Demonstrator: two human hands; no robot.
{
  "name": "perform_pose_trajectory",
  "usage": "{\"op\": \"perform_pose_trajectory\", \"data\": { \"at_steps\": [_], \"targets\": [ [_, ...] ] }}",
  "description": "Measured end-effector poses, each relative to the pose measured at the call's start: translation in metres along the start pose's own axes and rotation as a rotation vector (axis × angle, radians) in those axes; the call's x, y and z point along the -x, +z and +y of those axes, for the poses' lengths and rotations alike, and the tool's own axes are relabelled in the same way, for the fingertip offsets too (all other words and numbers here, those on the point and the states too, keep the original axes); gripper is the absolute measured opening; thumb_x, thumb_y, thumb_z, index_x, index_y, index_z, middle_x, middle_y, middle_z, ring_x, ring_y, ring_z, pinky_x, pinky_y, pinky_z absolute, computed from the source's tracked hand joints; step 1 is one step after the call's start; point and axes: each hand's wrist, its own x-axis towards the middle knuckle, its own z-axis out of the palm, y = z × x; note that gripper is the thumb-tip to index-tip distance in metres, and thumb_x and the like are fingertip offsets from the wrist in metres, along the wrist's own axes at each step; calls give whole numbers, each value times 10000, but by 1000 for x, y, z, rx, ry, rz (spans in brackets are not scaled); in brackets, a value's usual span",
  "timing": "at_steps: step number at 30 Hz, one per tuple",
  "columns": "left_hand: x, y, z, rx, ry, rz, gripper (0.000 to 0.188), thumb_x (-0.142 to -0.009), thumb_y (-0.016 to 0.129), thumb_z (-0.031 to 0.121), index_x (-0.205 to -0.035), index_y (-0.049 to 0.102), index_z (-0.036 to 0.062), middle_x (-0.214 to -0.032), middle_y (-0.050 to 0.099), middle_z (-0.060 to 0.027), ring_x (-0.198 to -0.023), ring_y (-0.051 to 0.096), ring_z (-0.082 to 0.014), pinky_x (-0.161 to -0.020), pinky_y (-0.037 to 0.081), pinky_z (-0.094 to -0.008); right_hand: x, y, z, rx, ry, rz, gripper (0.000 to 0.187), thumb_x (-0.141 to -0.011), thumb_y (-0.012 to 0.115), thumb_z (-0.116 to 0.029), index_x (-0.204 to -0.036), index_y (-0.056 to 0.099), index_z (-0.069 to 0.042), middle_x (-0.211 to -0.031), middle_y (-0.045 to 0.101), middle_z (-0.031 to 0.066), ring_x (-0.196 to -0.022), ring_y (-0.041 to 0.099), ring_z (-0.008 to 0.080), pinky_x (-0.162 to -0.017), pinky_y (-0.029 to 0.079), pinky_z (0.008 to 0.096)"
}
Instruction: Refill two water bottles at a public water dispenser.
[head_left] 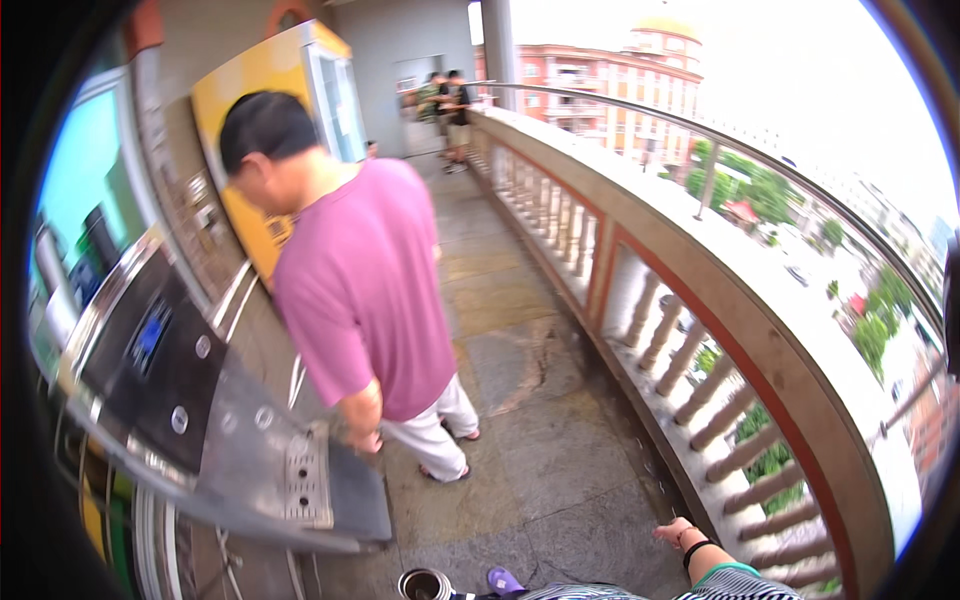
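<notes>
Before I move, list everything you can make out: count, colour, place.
Cup: one, pale rim, dark inside, bottom edge
Metal dispenser: one, silver and black, left
Nearby person: one, pinkish-purple shirt, centre-left
Tall cabinet: one, yellow, behind them
Distant people: at least two, dark tops, far end
Balustrade: one, cream and orange, right
Handrail: one, grey, above it
Building: at least one, orange and pale, beyond
Trees: several, green, beyond
Floor: one, grey-brown, centre
Shoe: one, purple, bottom
Wristband: one, black, right wrist
Right hand: one, bare, lower right
</notes>
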Motion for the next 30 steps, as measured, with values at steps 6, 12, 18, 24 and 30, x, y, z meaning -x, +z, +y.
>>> {"op": "perform_pose_trajectory", "data": {
  "at_steps": [6, 12, 18, 24, 30],
  "targets": [
    [-52, 2, 14, -80, 16, -173, 446, -645, 820, 69, -1017, 580, 18, -914, 625, -45, -806, 593, -136, -760, 488, -303, 54, -3, 6, -18, 40, -76, 552, -629, 755, -478, -895, 697, 2, -806, 670, 114, -678, 642, 218, -594, 492, 322],
    [-104, 27, 10, 76, 48, -401, 409, -651, 797, -9, -992, 575, 23, -868, 613, -15, -765, 576, -116, -739, 481, -281, 103, 8, 45, -149, 168, -36, 507, -636, 759, -453, -894, 697, -22, -909, 671, 97, -736, 646, 202, -620, 526, 319],
    [-124, 47, 5, 18, -5, -552, 426, -646, 766, -42, -1012, 559, 21, -898, 599, -19, -790, 570, -117, -755, 476, -286, 120, 16, 88, -42, 240, 17, 451, -652, 762, -409, -846, 691, -8, -764, 645, 77, -563, 578, 161, -529, 499, 338],
    [-132, 82, -2, 63, 93, -531, 517, -547, 771, -25, -1021, 565, -6, -909, 594, -40, -794, 576, -115, -762, 475, -277, 87, 18, 90, -526, 323, -73, 418, -678, 756, -359, -875, 662, -2, -692, 581, 46, -487, 486, 138, -430, 389, 288],
    [-138, 148, 31, -63, 96, -529, 388, -676, 771, -39, -1000, 563, 8, -890, 588, -20, -772, 558, -108, -723, 477, -267, 32, -6, 64, -315, 120, -98, 638, -640, 720, -542, -1030, 681, -39, -908, 679, 109, -747, 640, 207, -686, 521, 322]
  ]
}}
